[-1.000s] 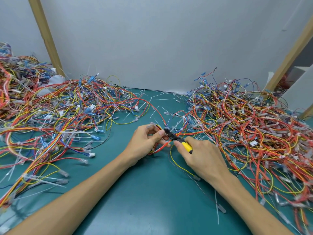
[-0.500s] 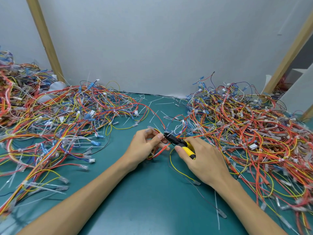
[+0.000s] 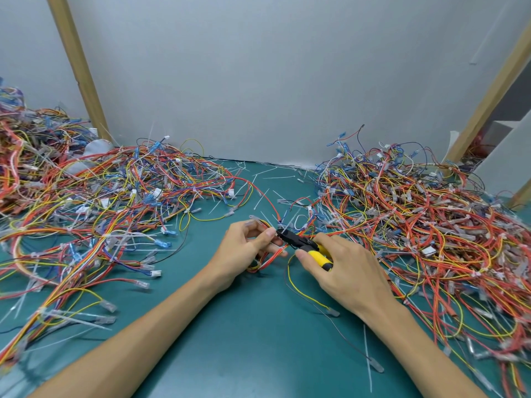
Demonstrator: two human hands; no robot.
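Your left hand (image 3: 244, 254) pinches a small wire bundle (image 3: 268, 261) between thumb and fingers and holds it a little above the tabletop (image 3: 244, 346). I think this is so the tool can reach it from the side. Your right hand (image 3: 347, 274) is wrapped around the yellow handles of the cutters (image 3: 296, 241). Their black nose points to the left and meets the bundle just at your left fingertips. Whether the blades are closed on something I cannot tell, as this part is too small. The two hands are close together near the middle of the tabletop, so the bundle sits between the two heaps.

The left heap (image 3: 115, 202) spreads wide on one side and the right heap (image 3: 416, 231) on the other. Probably one is waiting and one is finished, but I cannot say which is which. White cut tie pieces (image 3: 271, 173) lie scattered at the back, between the heaps. No box or bin is in view, and the wires are kept only in these loose heaps.
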